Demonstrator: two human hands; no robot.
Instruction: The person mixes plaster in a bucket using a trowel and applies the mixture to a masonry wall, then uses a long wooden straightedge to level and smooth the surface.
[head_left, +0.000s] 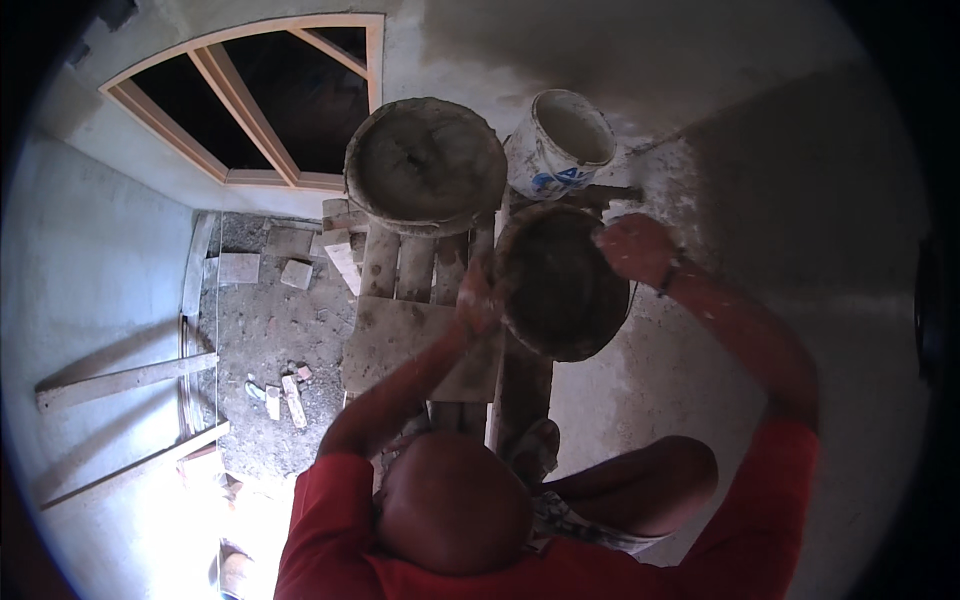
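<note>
A dark, mortar-stained bucket [575, 345] stands on the plank platform, its mouth toward me and its inside dark. My left hand [479, 298] is closed against the bucket's left side. At the upper right rim, my right hand [640, 248] is closed on the edge, with the fingertips partly hidden; a dark band circles that wrist. Just beyond, to the left, a wide round tub [425, 228] holds grey wet mortar [428, 160]. Behind the dark bucket stands a white bucket [547, 165] with blue print and grey smears.
A mortar-spotted board [410, 345] lies across the platform slats. Below on the left, the rubble-strewn floor [270, 340] holds loose blocks [240, 268]. Wooden braces [130, 380] lean by the left wall. A wooden window frame [245, 110] is at the far left; a plastered wall [800, 200] rises on the right.
</note>
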